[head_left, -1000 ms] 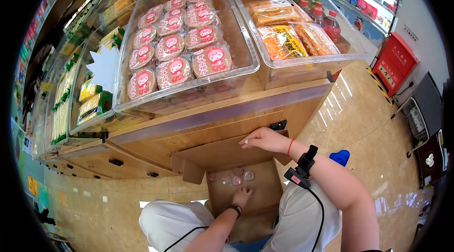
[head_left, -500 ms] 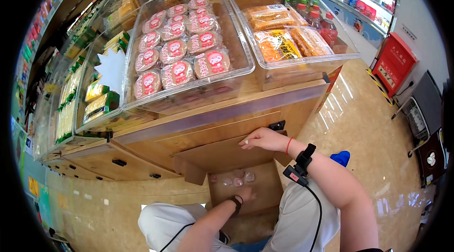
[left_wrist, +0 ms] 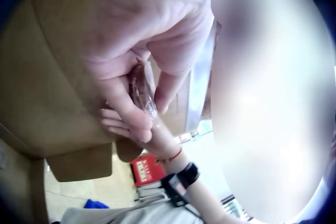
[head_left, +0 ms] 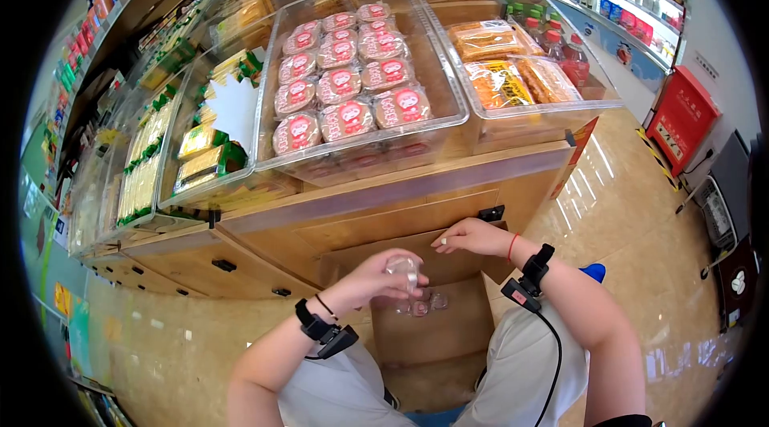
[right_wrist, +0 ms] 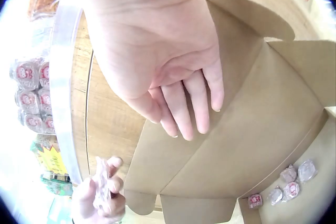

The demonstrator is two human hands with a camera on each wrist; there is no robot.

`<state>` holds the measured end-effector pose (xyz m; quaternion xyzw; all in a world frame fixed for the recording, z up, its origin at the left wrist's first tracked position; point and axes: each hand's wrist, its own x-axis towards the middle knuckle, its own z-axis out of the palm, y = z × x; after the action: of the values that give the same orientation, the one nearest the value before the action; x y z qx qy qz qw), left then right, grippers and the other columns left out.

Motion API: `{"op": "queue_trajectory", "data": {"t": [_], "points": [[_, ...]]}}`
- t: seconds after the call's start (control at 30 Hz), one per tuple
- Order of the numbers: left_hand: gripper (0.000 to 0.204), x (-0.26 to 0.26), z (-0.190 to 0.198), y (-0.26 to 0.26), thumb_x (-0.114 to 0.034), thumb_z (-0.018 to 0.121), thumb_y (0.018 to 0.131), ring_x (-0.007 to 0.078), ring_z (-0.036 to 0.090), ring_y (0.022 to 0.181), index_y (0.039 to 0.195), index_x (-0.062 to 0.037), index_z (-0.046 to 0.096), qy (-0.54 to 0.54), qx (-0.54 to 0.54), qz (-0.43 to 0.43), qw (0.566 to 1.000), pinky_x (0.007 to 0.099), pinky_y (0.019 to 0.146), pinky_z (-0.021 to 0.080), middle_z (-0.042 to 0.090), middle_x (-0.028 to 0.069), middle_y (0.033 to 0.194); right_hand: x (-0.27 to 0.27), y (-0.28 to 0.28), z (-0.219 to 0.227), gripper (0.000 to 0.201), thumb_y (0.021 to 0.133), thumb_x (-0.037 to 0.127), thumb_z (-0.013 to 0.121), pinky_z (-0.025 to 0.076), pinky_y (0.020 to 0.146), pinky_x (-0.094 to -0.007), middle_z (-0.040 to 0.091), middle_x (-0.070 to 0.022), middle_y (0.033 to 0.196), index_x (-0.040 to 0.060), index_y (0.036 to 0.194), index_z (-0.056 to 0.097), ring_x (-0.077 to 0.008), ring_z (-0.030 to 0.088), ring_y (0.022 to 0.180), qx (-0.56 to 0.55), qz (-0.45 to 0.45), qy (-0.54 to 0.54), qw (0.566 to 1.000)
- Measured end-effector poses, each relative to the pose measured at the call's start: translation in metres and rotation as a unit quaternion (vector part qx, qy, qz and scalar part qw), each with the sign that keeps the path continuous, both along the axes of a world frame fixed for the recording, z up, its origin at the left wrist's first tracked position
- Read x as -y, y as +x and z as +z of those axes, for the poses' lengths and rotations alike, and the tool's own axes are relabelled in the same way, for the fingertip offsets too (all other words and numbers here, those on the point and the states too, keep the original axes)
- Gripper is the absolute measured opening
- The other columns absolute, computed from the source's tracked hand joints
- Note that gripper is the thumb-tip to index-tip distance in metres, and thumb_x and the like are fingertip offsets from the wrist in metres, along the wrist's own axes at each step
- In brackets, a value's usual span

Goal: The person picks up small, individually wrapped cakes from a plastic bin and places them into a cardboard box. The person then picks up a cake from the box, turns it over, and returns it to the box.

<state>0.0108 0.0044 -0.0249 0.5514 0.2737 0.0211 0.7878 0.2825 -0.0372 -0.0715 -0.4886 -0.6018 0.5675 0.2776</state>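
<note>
The left hand pinches a clear-wrapped snack packet raised above the open cardboard box on the floor. The right hand, fingers straight and relaxed, rests on the box's far flap. More packets lie inside the box.

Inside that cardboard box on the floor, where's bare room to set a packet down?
The cardboard box floor is bare on the near side, below the loose packets. Its far edge, under the flap, is crowded with those packets. The left hand hovers above them, holding a clear packet.
</note>
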Motion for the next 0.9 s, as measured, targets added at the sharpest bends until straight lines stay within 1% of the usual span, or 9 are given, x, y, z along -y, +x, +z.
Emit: {"op": "queue_trajectory", "data": {"t": [0.07, 0.17, 0.27, 0.37, 0.67, 0.9], "points": [[0.043, -0.006, 0.012, -0.006, -0.014, 0.052, 0.093, 0.0264, 0.057, 0.115, 0.133, -0.0064, 0.039, -0.061, 0.090, 0.057, 0.992, 0.0304, 0.090, 0.051, 0.052, 0.0176, 0.130, -0.001, 0.000, 0.000, 0.035, 0.092, 0.020, 0.046, 0.048, 0.089, -0.0283, 0.068, -0.0131, 0.107, 0.0000, 0.116, 0.063, -0.0174, 0.065, 0.097, 0.007, 0.001, -0.001, 1.000], [0.053, -0.012, 0.019, -0.006, -0.011, 0.046, 0.091, 0.0325, 0.043, 0.129, 0.141, -0.0044, 0.030, -0.152, 0.196, 0.085, 0.965, 0.0376, 0.102, 0.043, 0.039, 0.0202, 0.142, -0.002, -0.001, -0.002, 0.035, 0.092, 0.019, 0.046, 0.048, 0.089, -0.0283, 0.068, -0.0125, 0.106, 0.0006, 0.116, 0.063, -0.0174, 0.065, 0.097, 0.010, 0.001, -0.008, 1.000], [0.063, -0.014, 0.019, -0.007, -0.009, 0.043, 0.084, 0.0356, 0.036, 0.133, 0.144, -0.0027, 0.024, -0.229, 0.221, 0.097, 0.943, 0.0405, 0.105, 0.039, 0.033, 0.0208, 0.145, -0.002, -0.001, -0.001, 0.034, 0.093, 0.017, 0.044, 0.048, 0.089, -0.0285, 0.068, -0.0119, 0.106, 0.0010, 0.117, 0.063, -0.0173, 0.064, 0.096, 0.011, -0.001, -0.016, 1.000], [0.068, -0.016, 0.018, -0.002, -0.009, 0.043, 0.081, 0.0359, 0.035, 0.134, 0.145, -0.0030, 0.022, -0.246, 0.235, 0.087, 0.936, 0.0410, 0.105, 0.040, 0.031, 0.0206, 0.146, 0.000, -0.001, 0.005, 0.033, 0.093, 0.015, 0.043, 0.048, 0.089, -0.0287, 0.068, -0.0116, 0.106, 0.0013, 0.117, 0.063, -0.0173, 0.064, 0.097, 0.020, -0.001, -0.021, 1.000], [0.070, -0.015, 0.016, 0.004, -0.008, 0.042, 0.080, 0.0341, 0.042, 0.129, 0.147, -0.0057, 0.022, -0.209, 0.221, 0.047, 0.952, 0.0408, 0.099, 0.044, 0.034, 0.0176, 0.146, 0.002, 0.000, 0.008, 0.033, 0.093, 0.013, 0.043, 0.048, 0.089, -0.0293, 0.068, -0.0114, 0.105, 0.0014, 0.117, 0.062, -0.0173, 0.064, 0.097, 0.019, 0.006, -0.013, 1.000], [0.069, -0.014, 0.012, 0.005, -0.009, 0.043, 0.080, 0.0313, 0.046, 0.125, 0.146, -0.0052, 0.025, -0.211, 0.203, 0.057, 0.955, 0.0428, 0.101, 0.042, 0.039, 0.0159, 0.143, 0.002, 0.001, 0.008, 0.033, 0.091, 0.013, 0.046, 0.047, 0.090, -0.0290, 0.068, -0.0103, 0.105, 0.0018, 0.117, 0.063, -0.0173, 0.064, 0.097, 0.015, 0.006, -0.019, 1.000]]}}
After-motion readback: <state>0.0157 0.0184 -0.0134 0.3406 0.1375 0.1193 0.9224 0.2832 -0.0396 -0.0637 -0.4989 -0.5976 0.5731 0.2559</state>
